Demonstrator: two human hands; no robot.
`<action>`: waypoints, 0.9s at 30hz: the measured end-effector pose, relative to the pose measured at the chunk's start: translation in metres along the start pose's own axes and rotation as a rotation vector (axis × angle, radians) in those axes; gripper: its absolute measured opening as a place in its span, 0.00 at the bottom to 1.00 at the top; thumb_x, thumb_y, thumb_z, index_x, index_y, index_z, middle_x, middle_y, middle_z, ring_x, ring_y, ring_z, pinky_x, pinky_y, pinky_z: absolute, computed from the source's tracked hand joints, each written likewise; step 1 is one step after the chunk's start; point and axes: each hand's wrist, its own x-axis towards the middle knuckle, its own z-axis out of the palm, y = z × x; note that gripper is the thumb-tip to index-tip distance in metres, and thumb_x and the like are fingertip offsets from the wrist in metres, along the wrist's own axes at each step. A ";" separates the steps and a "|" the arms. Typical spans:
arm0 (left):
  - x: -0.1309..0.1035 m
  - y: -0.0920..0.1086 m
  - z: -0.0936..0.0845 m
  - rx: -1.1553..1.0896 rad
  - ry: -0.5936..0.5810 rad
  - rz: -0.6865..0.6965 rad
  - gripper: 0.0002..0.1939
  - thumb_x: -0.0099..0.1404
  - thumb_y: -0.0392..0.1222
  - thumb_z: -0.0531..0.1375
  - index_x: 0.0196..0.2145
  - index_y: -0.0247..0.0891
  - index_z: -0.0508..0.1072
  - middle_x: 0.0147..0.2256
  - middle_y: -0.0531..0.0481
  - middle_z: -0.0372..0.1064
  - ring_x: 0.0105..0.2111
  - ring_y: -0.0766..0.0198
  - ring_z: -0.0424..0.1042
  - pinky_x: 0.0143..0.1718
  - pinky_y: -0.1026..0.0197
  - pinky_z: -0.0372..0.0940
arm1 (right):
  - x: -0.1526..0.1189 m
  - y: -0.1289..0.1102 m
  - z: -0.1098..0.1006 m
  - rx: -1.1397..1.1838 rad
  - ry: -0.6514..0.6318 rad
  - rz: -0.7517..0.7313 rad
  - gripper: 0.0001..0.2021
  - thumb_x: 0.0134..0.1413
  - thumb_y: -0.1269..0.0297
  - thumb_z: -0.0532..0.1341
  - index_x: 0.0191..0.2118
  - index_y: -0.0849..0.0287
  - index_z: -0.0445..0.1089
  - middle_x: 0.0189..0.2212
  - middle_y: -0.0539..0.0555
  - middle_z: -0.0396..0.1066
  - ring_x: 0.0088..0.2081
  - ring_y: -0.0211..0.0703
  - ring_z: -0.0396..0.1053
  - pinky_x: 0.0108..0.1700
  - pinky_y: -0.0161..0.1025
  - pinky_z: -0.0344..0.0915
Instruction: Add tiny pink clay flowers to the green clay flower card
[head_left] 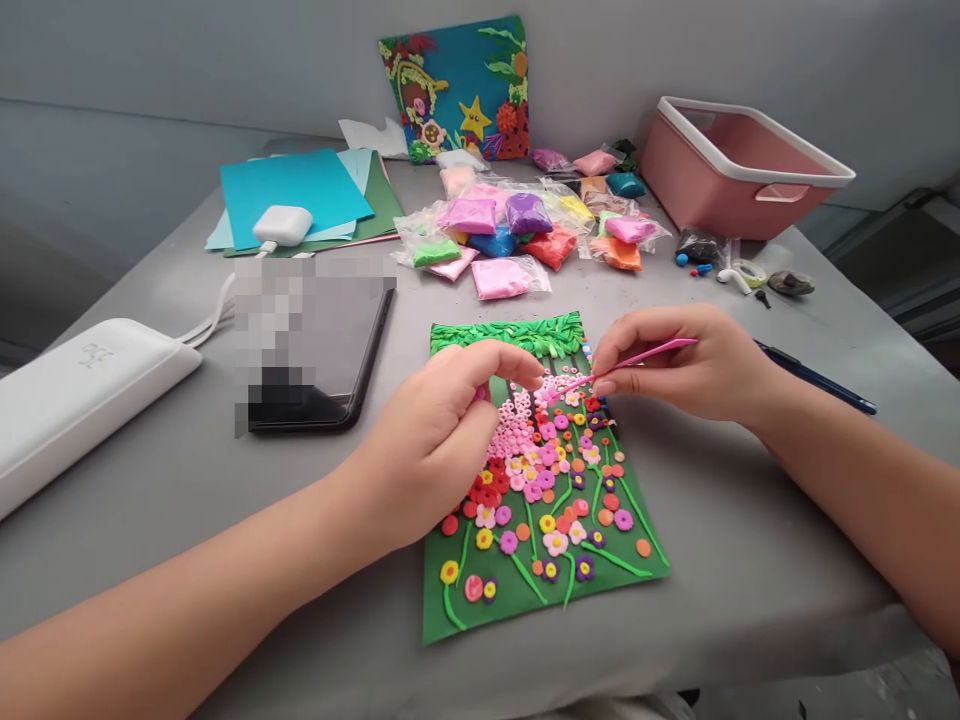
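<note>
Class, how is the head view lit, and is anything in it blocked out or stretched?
Head view throughout: soft, even light with faint shadows; square pixel blocks cover the left side of the phone; the power bank looms large, perhaps lens stretch; the flower panel looks fairly sharp.

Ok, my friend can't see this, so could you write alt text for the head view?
A person's right hand holds a thin pink tool over a green card decorated with flowers, the left hand curled above the card's left side. Behind are colorful packets, a pink basket and an underwater picture.
</note>
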 end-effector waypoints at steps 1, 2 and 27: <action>0.000 0.001 0.000 0.017 -0.010 0.001 0.20 0.65 0.28 0.49 0.42 0.43 0.78 0.25 0.54 0.64 0.39 0.56 0.72 0.44 0.56 0.64 | 0.000 0.000 0.000 0.007 -0.002 0.019 0.09 0.47 0.58 0.76 0.30 0.56 0.79 0.29 0.50 0.77 0.32 0.38 0.76 0.36 0.36 0.77; 0.000 0.001 0.000 0.031 -0.021 0.003 0.21 0.65 0.28 0.48 0.42 0.43 0.77 0.28 0.53 0.67 0.40 0.57 0.72 0.45 0.56 0.65 | 0.000 0.000 0.000 0.012 -0.008 0.035 0.09 0.47 0.59 0.76 0.30 0.56 0.79 0.29 0.50 0.77 0.32 0.38 0.76 0.37 0.36 0.77; -0.007 -0.001 -0.001 0.174 -0.156 0.245 0.26 0.66 0.30 0.51 0.60 0.39 0.66 0.50 0.50 0.78 0.47 0.56 0.68 0.49 0.54 0.63 | 0.003 -0.004 0.001 0.036 -0.073 0.097 0.08 0.48 0.60 0.74 0.29 0.56 0.79 0.29 0.51 0.79 0.33 0.41 0.78 0.38 0.38 0.78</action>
